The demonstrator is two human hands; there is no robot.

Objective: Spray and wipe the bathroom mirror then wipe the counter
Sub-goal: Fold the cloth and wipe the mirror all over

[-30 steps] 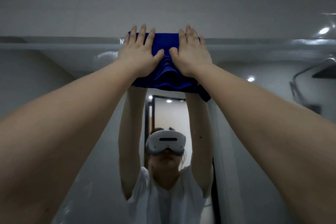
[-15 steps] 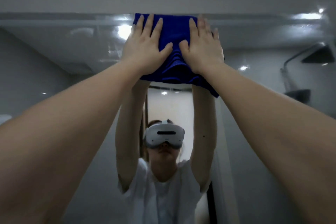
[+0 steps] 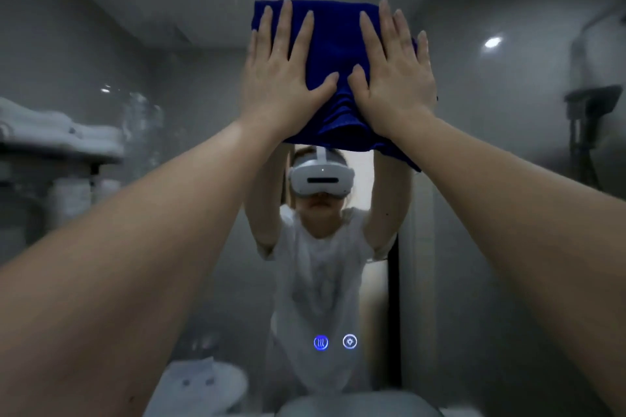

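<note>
A dark blue cloth (image 3: 333, 54) is spread flat against the bathroom mirror (image 3: 491, 179), in the upper middle of the view. My left hand (image 3: 281, 78) presses on its left half with straight, spread fingers. My right hand (image 3: 394, 78) presses on its right half the same way, thumbs almost meeting. The cloth's lower edge hangs bunched below my wrists. The mirror looks hazy and reflects a person in a white shirt with arms raised.
Two lit touch icons (image 3: 335, 342) glow low in the mirror. A shelf with folded white towels (image 3: 61, 135) is reflected at left, a shower fitting (image 3: 589, 105) at right. A white basin edge (image 3: 355, 404) shows at the bottom.
Both hands have slid the cloth down the mirror from its top edge. The view has tilted down, bringing the touch icons and basin into sight.
</note>
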